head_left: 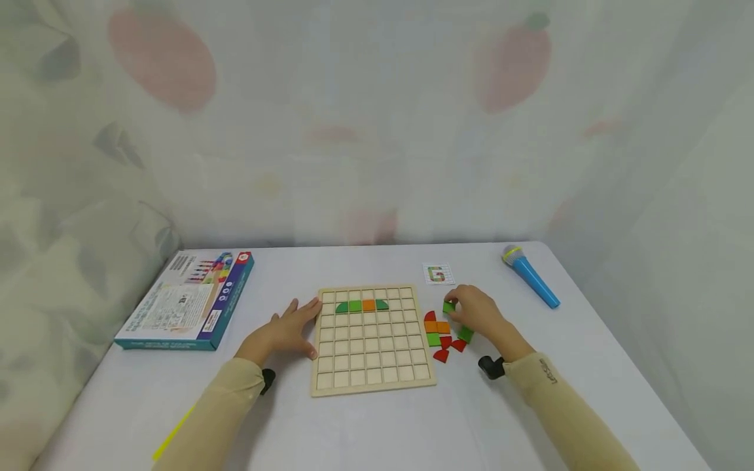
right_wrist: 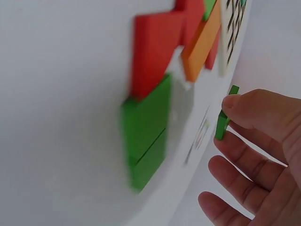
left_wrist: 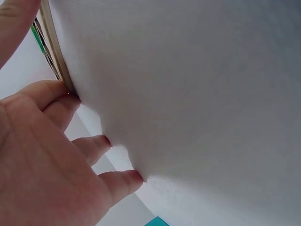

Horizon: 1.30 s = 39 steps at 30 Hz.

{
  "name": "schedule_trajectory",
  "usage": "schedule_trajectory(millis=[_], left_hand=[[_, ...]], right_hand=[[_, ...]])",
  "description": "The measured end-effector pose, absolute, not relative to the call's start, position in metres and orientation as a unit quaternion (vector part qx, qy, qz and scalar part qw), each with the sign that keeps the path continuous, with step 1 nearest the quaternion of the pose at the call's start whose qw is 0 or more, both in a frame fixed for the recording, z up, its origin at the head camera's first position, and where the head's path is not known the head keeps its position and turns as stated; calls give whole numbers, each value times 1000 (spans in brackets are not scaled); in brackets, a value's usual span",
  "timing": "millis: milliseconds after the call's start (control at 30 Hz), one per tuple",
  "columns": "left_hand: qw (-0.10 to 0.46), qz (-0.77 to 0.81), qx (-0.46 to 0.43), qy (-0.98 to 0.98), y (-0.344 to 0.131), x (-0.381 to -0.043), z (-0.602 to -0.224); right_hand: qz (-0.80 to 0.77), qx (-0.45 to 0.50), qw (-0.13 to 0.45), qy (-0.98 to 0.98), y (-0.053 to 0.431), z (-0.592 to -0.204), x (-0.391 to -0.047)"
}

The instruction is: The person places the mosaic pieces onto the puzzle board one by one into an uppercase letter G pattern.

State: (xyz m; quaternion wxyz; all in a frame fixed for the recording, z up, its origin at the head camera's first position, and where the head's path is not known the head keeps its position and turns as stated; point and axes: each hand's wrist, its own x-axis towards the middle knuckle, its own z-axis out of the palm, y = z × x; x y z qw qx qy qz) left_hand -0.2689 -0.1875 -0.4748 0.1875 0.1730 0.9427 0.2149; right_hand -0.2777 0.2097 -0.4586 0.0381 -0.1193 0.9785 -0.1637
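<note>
A wooden grid board (head_left: 372, 341) lies flat, with two green rounded tiles at the ends of a short row and a green square (head_left: 355, 306) and an orange square (head_left: 368, 305) between them. My left hand (head_left: 284, 335), fingers spread, touches the board's left edge; in the left wrist view its fingertips (left_wrist: 135, 178) rest on the white surface. Between thumb and fingers, my right hand (head_left: 480, 313) pinches a green tile (right_wrist: 221, 125) to the right of the board. Below that hand lie more green tiles (right_wrist: 148, 136), beside red tiles (right_wrist: 155, 49) and an orange tile (right_wrist: 200, 49).
A small card (head_left: 438, 273) with a coloured G pattern lies behind the loose tiles. A blue toy microphone (head_left: 535, 281) is at the back right. On the left lies a flat box (head_left: 185, 304). A yellow strip (head_left: 173, 435) shows beside the left sleeve.
</note>
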Motion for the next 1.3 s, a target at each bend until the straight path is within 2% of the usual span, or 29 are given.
schedule_trajectory(millis=[300, 633, 867, 1300], left_hand=[[186, 203, 178, 945, -186, -269, -472], [189, 217, 171, 942, -187, -268, -475], [194, 214, 172, 942, -182, -267, -472], [187, 209, 165, 946, -185, -267, -472]], right_hand=[[-166, -194, 0, 967, 160, -452, -286], [-124, -320, -21, 939, 66, -442, -288], [-92, -320, 10, 943, 34, -458, -292], [-53, -318, 26, 946, 14, -466, -289]])
